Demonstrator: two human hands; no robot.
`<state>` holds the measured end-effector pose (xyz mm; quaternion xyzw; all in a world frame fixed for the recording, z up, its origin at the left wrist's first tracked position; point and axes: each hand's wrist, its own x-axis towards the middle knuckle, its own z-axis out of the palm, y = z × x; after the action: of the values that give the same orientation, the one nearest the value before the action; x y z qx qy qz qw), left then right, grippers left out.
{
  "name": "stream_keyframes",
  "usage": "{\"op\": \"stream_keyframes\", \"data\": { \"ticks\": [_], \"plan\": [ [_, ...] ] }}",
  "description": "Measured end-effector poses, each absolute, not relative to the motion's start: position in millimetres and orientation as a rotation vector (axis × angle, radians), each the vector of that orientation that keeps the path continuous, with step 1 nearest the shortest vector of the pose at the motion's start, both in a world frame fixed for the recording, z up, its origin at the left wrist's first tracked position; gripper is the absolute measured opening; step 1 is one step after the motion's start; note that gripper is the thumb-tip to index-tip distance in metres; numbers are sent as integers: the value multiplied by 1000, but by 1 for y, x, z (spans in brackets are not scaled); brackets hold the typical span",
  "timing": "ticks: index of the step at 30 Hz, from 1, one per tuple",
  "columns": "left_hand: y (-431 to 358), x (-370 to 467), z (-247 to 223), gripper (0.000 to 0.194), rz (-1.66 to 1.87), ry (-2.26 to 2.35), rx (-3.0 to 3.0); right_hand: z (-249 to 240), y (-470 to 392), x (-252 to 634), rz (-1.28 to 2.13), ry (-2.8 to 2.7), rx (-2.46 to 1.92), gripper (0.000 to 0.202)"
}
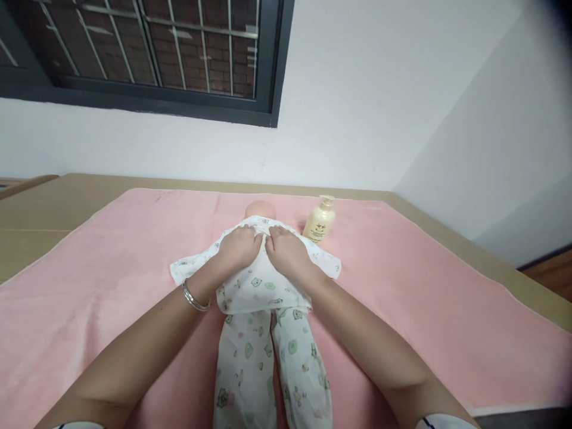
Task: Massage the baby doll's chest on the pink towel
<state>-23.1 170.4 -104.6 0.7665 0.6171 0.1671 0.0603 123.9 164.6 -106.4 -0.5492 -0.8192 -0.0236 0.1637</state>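
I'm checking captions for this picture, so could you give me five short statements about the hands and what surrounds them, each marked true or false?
1. The left hand and right hand are both on the shirt. True.
2. The bracelet is on the right arm. False: it is on the left arm.
3. The trousers have a printed pattern. True.
4. The cloth under the clothes is blue. False: it is pink.
5. The bottle has a pump top. True.
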Motion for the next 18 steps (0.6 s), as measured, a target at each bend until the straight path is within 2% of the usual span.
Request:
{"op": "stream_keyframes", "data": {
  "ticks": [4,13,18],
  "plan": [
    [173,-23,-106,46,512,1938,2291,-100,151,116,-158,-2328,-1634,33],
    [147,-3,-110,39,381,2093,2521,-121,198,142,184,-2339,-1480,50],
    [156,-9,-108,41,488,2022,2444,-110,179,132,121,-2329,-1523,41]
  ]
}}
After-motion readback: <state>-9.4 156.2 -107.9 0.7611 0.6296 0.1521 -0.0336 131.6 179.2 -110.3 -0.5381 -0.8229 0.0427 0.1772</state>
